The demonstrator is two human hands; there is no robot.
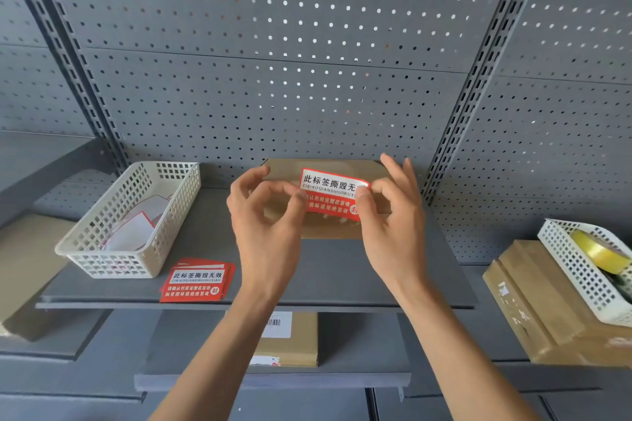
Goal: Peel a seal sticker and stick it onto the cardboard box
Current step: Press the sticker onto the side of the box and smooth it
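left hand [265,212] and right hand [390,215] each pinching an end of red-and-white rectangular seal sticker [330,195], over flat brown cardboard box [328,225], grey metal shelf [205,243]

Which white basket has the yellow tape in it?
The white basket on the right, sitting on top of cardboard boxes, holds the yellow tape roll. The other white basket, on the left of the shelf, holds only paper pieces.
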